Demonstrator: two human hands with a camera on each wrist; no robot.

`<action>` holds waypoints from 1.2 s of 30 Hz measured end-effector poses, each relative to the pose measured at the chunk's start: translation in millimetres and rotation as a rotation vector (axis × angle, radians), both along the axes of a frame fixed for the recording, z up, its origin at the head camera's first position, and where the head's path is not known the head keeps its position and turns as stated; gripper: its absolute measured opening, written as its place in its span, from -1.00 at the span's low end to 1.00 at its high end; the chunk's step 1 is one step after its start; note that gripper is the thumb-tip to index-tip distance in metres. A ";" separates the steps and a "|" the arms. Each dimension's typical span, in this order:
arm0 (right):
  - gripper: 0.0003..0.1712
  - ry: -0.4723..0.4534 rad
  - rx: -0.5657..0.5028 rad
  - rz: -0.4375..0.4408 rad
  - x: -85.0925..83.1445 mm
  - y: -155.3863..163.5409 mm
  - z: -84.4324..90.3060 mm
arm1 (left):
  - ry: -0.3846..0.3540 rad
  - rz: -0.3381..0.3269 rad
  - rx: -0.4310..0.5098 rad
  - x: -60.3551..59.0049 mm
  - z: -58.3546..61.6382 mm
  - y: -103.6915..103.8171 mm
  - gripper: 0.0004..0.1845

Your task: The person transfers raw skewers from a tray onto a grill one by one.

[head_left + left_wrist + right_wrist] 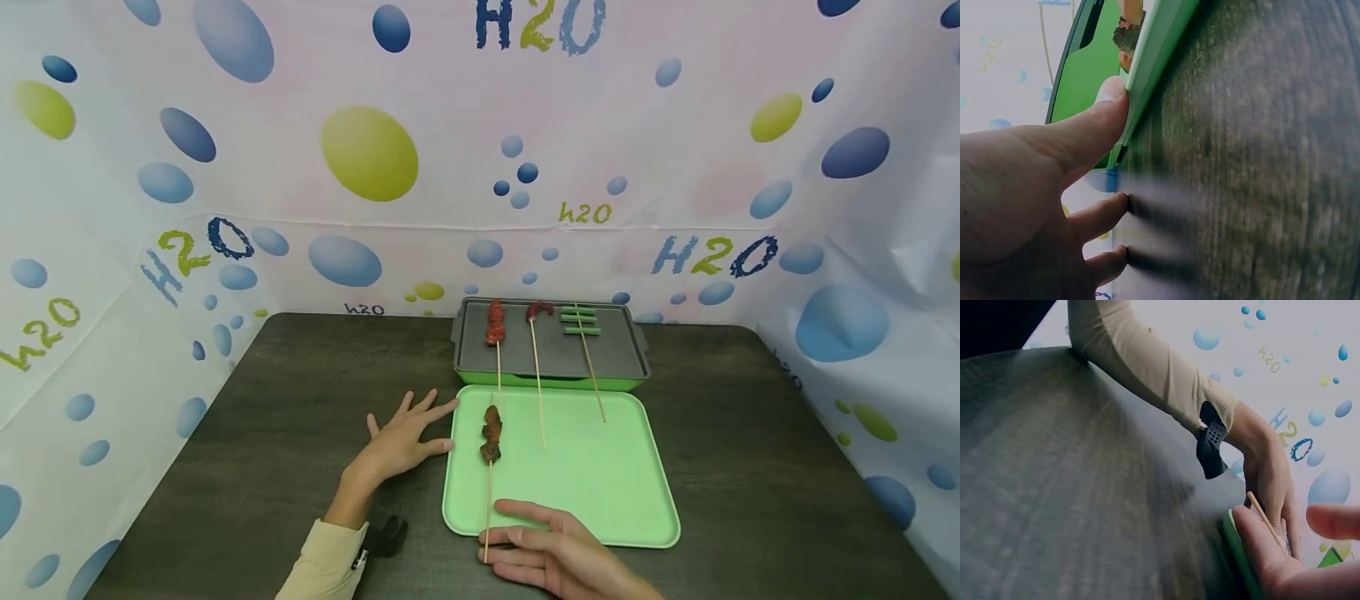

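Observation:
A skewer of browned meat chunks [491,435] lies along the left side of a light green tray [585,492], its bare stick pointing toward the front edge. My right hand [558,550] is at the stick's lower end, fingers extended, with the stick crossing by the fingertips. In the right wrist view the stick [1266,520] passes beside the thumb, and another finger stands apart from it. My left hand [401,437] is spread at the tray's left edge. Its thumb [1100,119] touches the rim in the left wrist view.
Behind the tray stands a grey-topped green grill [555,367]. On it lie a red meat skewer [496,323], a skewer with a curved dark red piece [540,311] and one with green pieces [581,331]. Their sticks overhang the tray. A dark wooden table [300,400] lies underneath.

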State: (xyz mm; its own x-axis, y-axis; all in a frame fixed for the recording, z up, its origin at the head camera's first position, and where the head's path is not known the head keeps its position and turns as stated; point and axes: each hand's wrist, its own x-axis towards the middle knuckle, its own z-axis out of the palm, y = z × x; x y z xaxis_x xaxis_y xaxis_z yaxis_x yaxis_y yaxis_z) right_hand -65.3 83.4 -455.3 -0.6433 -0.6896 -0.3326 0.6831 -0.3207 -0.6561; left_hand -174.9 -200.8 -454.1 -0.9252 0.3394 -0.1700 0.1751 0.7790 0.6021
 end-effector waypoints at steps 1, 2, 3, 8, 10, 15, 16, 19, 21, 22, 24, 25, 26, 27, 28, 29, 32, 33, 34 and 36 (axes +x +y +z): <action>-0.25 0.003 0.013 -0.024 -2.0 -0.8 0.7 | 0.001 -0.002 0.000 -0.5 0.0 0.7 -0.26; -0.24 0.007 0.029 -0.046 -4.1 -1.7 1.3 | 0.003 -0.002 -0.002 -1.0 -0.2 1.3 -0.26; -0.24 0.014 0.049 -0.065 -6.4 -2.6 1.4 | 0.002 -0.001 -0.006 -1.3 0.1 1.8 -0.26; -0.28 0.060 0.175 -0.124 -15.2 -7.7 0.0 | 0.005 0.002 -0.017 -0.9 1.1 3.2 -0.26; -0.31 0.083 0.226 -0.132 -16.5 -8.4 -0.6 | 0.007 0.002 -0.015 -0.4 1.6 3.5 -0.26; -0.38 0.112 0.311 -0.135 -12.9 -1.9 -0.2 | 0.012 0.000 -0.013 0.6 1.6 4.2 -0.25; -0.38 0.112 0.316 -0.135 -10.9 1.6 -0.1 | 0.013 -0.001 -0.015 0.7 1.6 4.2 -0.25; -0.38 0.108 0.307 -0.137 -3.0 17.9 -0.7 | 0.010 0.001 -0.011 0.8 1.8 3.7 -0.25; -0.37 0.117 0.297 -0.131 2.8 32.9 -2.0 | 0.006 0.000 -0.009 0.8 2.4 3.1 -0.25; -0.38 0.120 0.296 -0.131 5.8 41.8 -2.3 | 0.006 -0.001 -0.005 0.8 3.1 3.2 -0.25; -0.39 0.138 0.305 -0.128 10.5 59.5 -3.2 | 0.005 -0.004 0.000 0.9 4.5 3.0 -0.25; -0.40 0.147 0.312 -0.127 12.3 68.5 -3.9 | 0.005 -0.006 0.003 1.0 4.8 2.8 -0.25; -0.40 0.156 0.326 -0.125 13.4 77.2 -3.7 | 0.006 -0.008 0.005 0.9 5.1 2.7 -0.25; -0.42 0.156 0.341 -0.128 14.4 85.8 -3.4 | 0.008 -0.009 0.011 1.1 5.2 2.6 -0.25; -0.43 0.152 0.350 -0.132 15.2 94.3 -3.0 | 0.009 -0.010 0.014 1.2 4.9 2.4 -0.25; -0.44 0.155 0.366 -0.136 16.0 102.4 -2.3 | 0.008 -0.012 0.017 1.2 4.6 2.3 -0.25; -0.49 0.138 0.413 -0.157 18.1 125.3 3.8 | 0.007 -0.015 0.025 1.2 3.6 2.6 -0.25; -0.50 0.129 0.427 -0.170 18.7 132.0 6.7 | 0.005 -0.016 0.026 1.3 3.3 2.6 -0.25; -0.52 0.125 0.443 -0.182 18.9 138.0 10.0 | 0.002 -0.016 0.023 1.2 2.9 2.5 -0.25; -0.56 0.115 0.462 -0.207 18.4 148.7 17.6 | 0.001 -0.017 0.027 0.9 3.1 2.6 -0.24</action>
